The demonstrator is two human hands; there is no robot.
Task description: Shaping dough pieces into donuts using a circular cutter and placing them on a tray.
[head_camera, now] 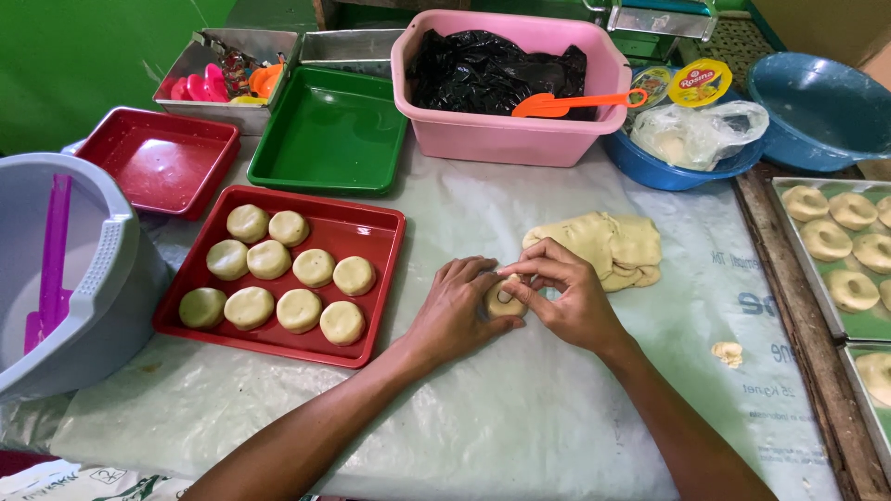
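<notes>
Dough piece [502, 299], a small pale round, sits on the plastic-covered table [520, 408] just in front of the larger dough lump [603, 246], pinched between both hands. The left hand [455, 311] cups it from the left, fingers curled close around its edge; the right hand [566, 297] closes over it from the right, thumb and forefinger pressing at its middle. Both sets of fingers are narrow and holding the piece.

Judging from the grip, too hard a press at the centre could tear the round or leave it lopsided, and soft dough may stick to the sheet if it is pushed down rather than lifted.

Both forearms come in from the lower edge and meet at the piece, wrists low near the table, the right wrist bent slightly inward.

To the left lies a red tray [380, 278] with nine flattened dough rounds [278, 278] in rows. Behind it stand a green tray [329, 130], another smaller red tray [158, 158] and a pink tub [501, 139] with black plastic and an orange scraper [566, 104]. At the right edge, ring-shaped pieces [840, 246] rest on lined pans. A small dough scrap [728, 353] lies apart, to the right.
</notes>
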